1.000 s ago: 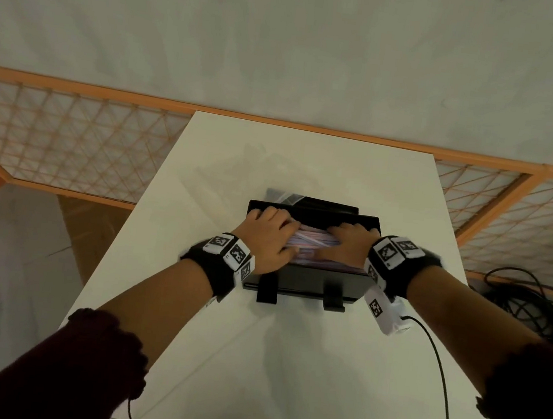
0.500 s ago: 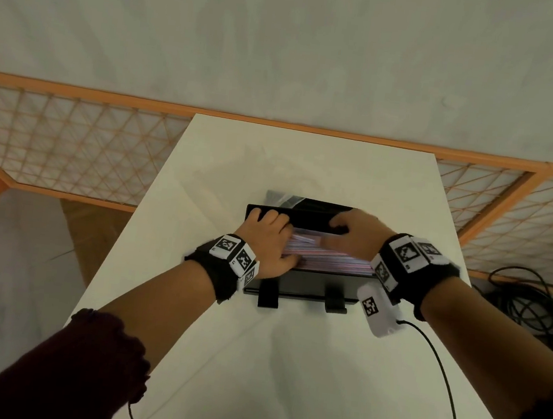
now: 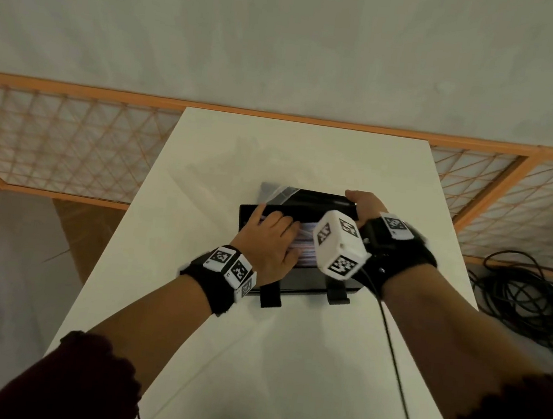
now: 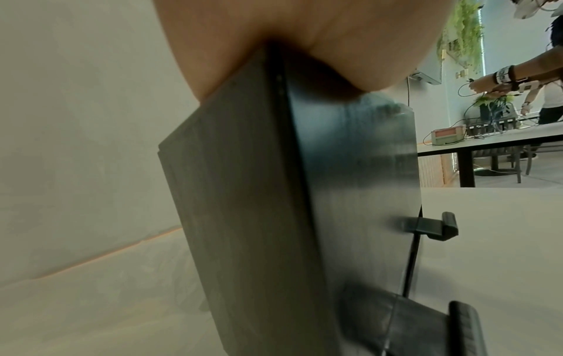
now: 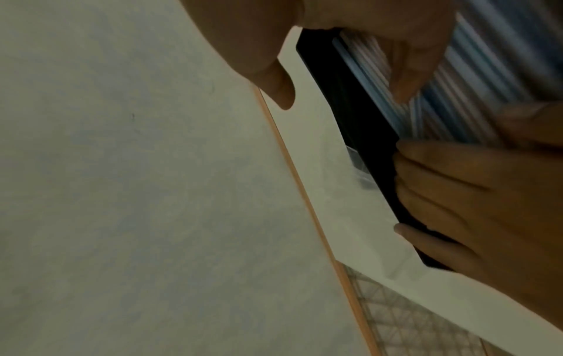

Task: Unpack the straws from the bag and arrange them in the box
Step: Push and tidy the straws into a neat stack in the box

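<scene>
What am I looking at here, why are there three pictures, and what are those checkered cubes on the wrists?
No machine here: a person works with bare hands, and three cameras record. The head view looks down from a camera on the head; the other two look out from the wrists, in housings marked with checkered tags. On the white rectangular table sits a black rectangular box filled with pale striped straws. The left hand lies flat on the straws. The right hand grips the box's raised black lid at its far edge, as the right wrist view shows. Behind the box lies a clear plastic bag.
</scene>
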`<state>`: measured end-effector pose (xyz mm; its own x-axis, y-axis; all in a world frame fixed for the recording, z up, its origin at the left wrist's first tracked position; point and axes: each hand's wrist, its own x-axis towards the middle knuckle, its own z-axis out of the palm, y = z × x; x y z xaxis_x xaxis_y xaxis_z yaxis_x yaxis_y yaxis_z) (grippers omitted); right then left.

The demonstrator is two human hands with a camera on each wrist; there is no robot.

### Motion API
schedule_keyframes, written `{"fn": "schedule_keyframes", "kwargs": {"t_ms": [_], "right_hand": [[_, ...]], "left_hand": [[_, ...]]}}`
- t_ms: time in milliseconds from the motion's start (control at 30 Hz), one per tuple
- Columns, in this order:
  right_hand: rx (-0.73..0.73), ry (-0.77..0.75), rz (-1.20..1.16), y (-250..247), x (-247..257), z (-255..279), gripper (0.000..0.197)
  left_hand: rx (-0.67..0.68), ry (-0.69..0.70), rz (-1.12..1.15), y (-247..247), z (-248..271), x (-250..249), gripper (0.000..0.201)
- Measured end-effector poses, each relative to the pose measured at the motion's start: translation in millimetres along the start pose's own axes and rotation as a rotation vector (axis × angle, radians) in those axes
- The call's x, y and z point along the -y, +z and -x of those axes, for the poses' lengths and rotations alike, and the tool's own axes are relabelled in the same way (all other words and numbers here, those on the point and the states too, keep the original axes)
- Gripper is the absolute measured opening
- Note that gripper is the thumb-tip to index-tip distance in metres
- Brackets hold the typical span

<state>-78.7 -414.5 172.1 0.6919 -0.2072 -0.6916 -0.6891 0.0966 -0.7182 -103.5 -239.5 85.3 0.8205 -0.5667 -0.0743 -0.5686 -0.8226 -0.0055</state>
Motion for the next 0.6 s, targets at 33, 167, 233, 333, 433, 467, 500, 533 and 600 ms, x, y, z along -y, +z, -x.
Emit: {"fn": "schedule_keyframes", "kwargs": {"t_ms": [33, 167, 233, 333, 433, 467, 500, 533, 600], "right_hand": [[0.02, -0.056, 0.037, 4, 0, -2, 0.026], [-0.056, -0.294, 0.842, 20, -1, -6, 0.054], [-0.112, -0.386, 1.233, 32, 1, 1, 0.047], [-0.051, -0.318, 1.33, 45, 8, 8, 0.039], [-0.051, -0.204, 1.212, 38, 2, -15, 0.037], [-0.077, -0.19, 1.191, 35, 1, -24, 0.044], [-0.096, -0.191, 1.185, 33, 2, -32, 0.049], [-0.097, -0.197, 1.138, 30, 0, -36, 0.053], [-0.069, -0.18, 1.062, 32, -2, -51, 0.057]], "left_hand": [[-0.003, -0.007, -0.004, -1, 1, -1, 0.074], [0.014, -0.059, 0.036, -9, 1, -6, 0.056], [0.018, -0.069, 0.035, -15, 1, -7, 0.045], [0.005, -0.066, 0.043, -19, 2, -7, 0.04], [0.038, -0.104, 0.077, -15, 1, -5, 0.061], [0.048, -0.108, 0.067, -12, 0, -4, 0.074], [0.052, -0.104, 0.057, -9, 0, -3, 0.083], [0.051, -0.095, 0.05, -7, 0, -3, 0.086], [0.032, -0.079, 0.072, -5, 1, -3, 0.084]]}}
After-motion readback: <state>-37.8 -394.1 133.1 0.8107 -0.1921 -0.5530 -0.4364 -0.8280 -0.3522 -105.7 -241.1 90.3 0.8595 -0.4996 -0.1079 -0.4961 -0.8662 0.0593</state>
